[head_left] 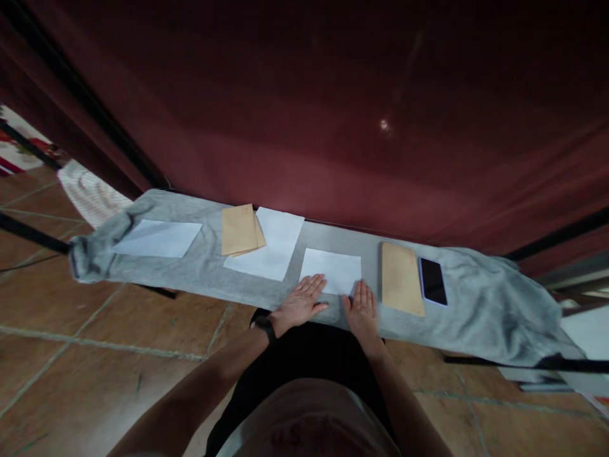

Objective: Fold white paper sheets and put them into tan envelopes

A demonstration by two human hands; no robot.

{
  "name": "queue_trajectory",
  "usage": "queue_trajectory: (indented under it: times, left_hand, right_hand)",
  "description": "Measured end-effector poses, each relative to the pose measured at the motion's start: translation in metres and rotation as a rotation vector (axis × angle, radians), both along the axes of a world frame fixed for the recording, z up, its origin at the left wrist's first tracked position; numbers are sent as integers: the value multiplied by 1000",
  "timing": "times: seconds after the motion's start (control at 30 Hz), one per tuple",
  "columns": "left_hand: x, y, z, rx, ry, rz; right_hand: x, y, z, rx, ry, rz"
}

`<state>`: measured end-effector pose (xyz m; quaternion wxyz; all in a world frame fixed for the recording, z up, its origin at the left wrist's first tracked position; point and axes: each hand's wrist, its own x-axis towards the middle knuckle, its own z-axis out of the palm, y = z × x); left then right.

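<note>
A white sheet of paper (335,268), which looks folded, lies flat in front of me on a grey cloth. My left hand (302,301) rests on its near left corner, palm down with the fingers stretched out. On the near right corner lies my right hand (362,311), flat too, with its fingers extended. Just right of it is a brown envelope (401,279), apart from my hand. To the left, brown envelopes (238,230) overlap a larger white sheet (280,244).
The grey cloth (190,276) covers a long narrow bench. A phone (433,281) lies right of the brown envelope. Another white sheet (159,238) is at the far left. A dark red curtain (304,127) hangs behind the bench, and black metal bars (33,235) stand at the sides.
</note>
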<state>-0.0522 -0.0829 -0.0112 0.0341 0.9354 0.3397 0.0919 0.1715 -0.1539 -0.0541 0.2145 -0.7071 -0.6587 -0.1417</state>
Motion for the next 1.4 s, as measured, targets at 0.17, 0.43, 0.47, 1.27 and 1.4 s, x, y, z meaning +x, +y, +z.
queue_trajectory:
  times: [0.17, 0.43, 0.47, 1.27, 1.4]
  left_hand:
    - [-13, 1, -11, 19, -36, 121]
    - [-2, 30, 6, -59, -137, 292]
    - [4, 37, 9, -73, -131, 298]
    - [47, 131, 42, -289, -75, 414]
    - [42, 128, 42, -390, -174, 467]
  right_hand:
    - [-4, -7, 3, 11, -2, -37]
    - [-22, -19, 12, -59, 88, -12]
    - [-25, -18, 14, -80, 84, 45]
    - [-16, -22, 16, -113, 96, 60]
    - [-13, -20, 15, -112, 119, 68]
